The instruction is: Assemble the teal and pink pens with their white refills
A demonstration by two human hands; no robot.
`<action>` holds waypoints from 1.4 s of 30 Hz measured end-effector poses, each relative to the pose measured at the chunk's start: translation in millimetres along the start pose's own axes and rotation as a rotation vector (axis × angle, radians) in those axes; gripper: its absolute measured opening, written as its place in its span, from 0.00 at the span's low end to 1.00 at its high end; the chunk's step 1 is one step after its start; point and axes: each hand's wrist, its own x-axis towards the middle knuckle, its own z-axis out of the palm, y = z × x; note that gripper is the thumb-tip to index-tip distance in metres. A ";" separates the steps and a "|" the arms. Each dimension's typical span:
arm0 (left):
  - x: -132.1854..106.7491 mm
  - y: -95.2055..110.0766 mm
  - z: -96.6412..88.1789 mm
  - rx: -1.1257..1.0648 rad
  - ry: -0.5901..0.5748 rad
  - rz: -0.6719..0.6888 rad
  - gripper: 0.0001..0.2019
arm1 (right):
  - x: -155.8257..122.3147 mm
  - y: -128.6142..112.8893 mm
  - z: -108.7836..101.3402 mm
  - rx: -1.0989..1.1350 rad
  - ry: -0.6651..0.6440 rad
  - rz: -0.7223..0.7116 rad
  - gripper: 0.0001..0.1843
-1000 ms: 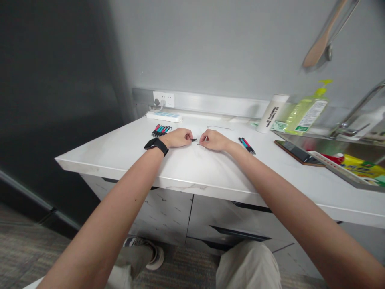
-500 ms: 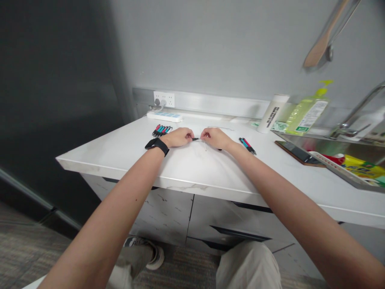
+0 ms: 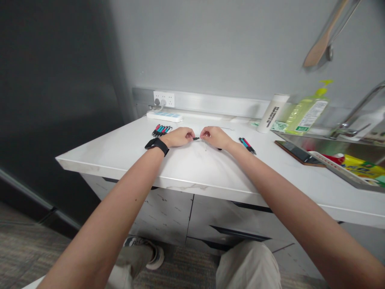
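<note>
My left hand (image 3: 181, 137), wearing a black watch on the wrist, pinches a short black pen part (image 3: 196, 139) that points right toward the other hand. Close by, my right hand (image 3: 213, 135) has its thumb and fingertips pressed together; whatever they hold is too small to make out. A thin, pale, stick-like piece (image 3: 205, 147) lies below the right fingertips. Partly hidden under that hand is a small black piece (image 3: 219, 149). To the left lies a row of several red and blue pens (image 3: 161, 131), and two more pens (image 3: 248, 145) rest to the right.
A white power strip (image 3: 164, 117) lies along the wall. On the right are a white tube (image 3: 273, 114), a green pump bottle (image 3: 307, 114), a phone (image 3: 296, 152) and a sink with a faucet (image 3: 357, 114). The white counter's front edge (image 3: 186, 187) runs below my forearms.
The black pen part sticks out a little differently between my hands, and a small gap shows between it and my right fingertips. Both hands stay nearly in place.
</note>
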 end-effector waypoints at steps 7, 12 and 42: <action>3.1 -4.2 2.6 -0.040 0.042 0.050 0.15 | 3.0 0.9 1.8 0.132 0.174 -0.099 0.09; 1.9 -2.1 2.6 -0.118 0.058 0.056 0.13 | 3.7 1.0 1.3 0.196 0.226 -0.119 0.09; -1.1 0.3 -0.1 -0.028 -0.032 -0.100 0.08 | -2.0 18.6 -11.7 -0.234 -0.214 0.230 0.08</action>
